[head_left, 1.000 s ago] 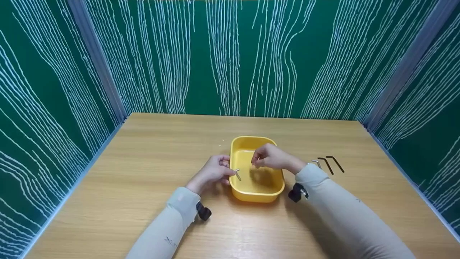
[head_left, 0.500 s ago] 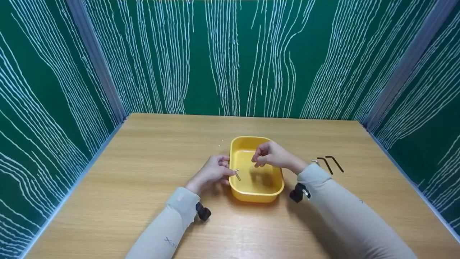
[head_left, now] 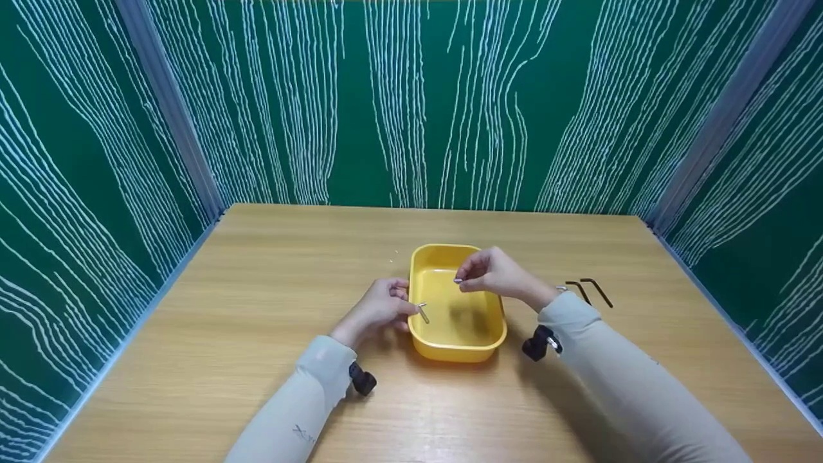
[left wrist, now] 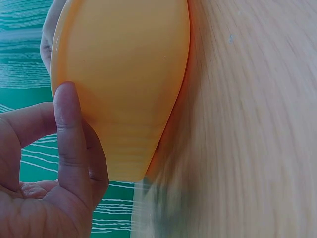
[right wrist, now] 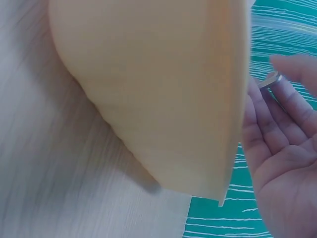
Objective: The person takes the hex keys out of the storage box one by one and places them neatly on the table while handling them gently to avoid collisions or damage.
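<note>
A yellow plastic tub (head_left: 460, 353) stands on the table in the head view. At its left side my left hand (head_left: 384, 304) grips the rim, the thumb over the edge and the fingers outside. A small silver hex key (head_left: 424, 316) shows inside the tub, right at the thumb tip. Above the tub's right half, my right hand (head_left: 494, 273) pinches a small silver hex key (right wrist: 270, 80) between thumb and fingers; the tub wall partly hides these fingertips in the right wrist view. The left wrist view shows a finger against the tub's outer wall.
Right of the tub lie two black hex keys (head_left: 598, 292) (head_left: 578, 290), one partly behind the right sleeve. A silver hex key (head_left: 561, 289) lies beside them, mostly hidden. Tiny pale bits (head_left: 391, 261) lie left of the tub. Green walls with white lines enclose the wooden table (head_left: 289, 257).
My right hand has shifted slightly right and up over the tub, and the silver tip between its fingers now shows. The left hand and the tub stay nearly in place.
</note>
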The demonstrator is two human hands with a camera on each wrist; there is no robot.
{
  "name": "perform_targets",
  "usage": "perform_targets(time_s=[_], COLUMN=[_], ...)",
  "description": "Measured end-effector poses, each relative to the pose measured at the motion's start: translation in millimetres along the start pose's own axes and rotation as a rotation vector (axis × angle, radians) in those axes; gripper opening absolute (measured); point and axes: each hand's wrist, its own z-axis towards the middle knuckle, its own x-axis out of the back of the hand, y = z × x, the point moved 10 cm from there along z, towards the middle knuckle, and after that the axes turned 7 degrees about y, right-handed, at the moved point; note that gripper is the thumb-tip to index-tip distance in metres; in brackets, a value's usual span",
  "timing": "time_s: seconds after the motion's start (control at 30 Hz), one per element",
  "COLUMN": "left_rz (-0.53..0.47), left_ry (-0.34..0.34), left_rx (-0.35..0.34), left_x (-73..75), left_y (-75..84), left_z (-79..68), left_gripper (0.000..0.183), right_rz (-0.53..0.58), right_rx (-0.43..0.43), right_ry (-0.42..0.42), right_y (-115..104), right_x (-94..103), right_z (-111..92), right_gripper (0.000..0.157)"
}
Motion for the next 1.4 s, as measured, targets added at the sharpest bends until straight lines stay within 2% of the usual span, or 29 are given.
perform_targets(time_s=[0.3, 0.63, 0.87, 1.1, 1.4], left_rz=[0.018, 0.047, 0.030, 0.035, 0.044], left_ry=[-0.004, 0.006, -0.002, -0.005, -0.002], left_rx=[0.004, -0.015, -0.008, -0.012, 0.002], left_x=[0.3, 1.4, 0.4, 0.9, 1.4], left_y=[-0.8, 2.8, 1.3, -0.2, -2.3], left_z=[0.0, -0.5, -0.7, -1.3, 0.3], left_gripper=[0.066, 0.061, 0.066, 0.058, 0.057], right_rz=[0.023, -0.032, 0.000, 0.021, 0.014], right_rx=[-0.020, 0.003, 0.013, -0.042, -0.077], right_ry=[0.087, 0.208, 0.247, 0.263, 0.307], right_y=[3.9, -2.2, -0.5, 8.4, 15.9], right_x=[11.0, 29.7, 37.6, 46.0, 57.8], right_z=[-1.9, -8.7, -12.6, -19.1, -25.0], right_gripper=[0.012, 0.010, 0.014, 0.017, 0.020])
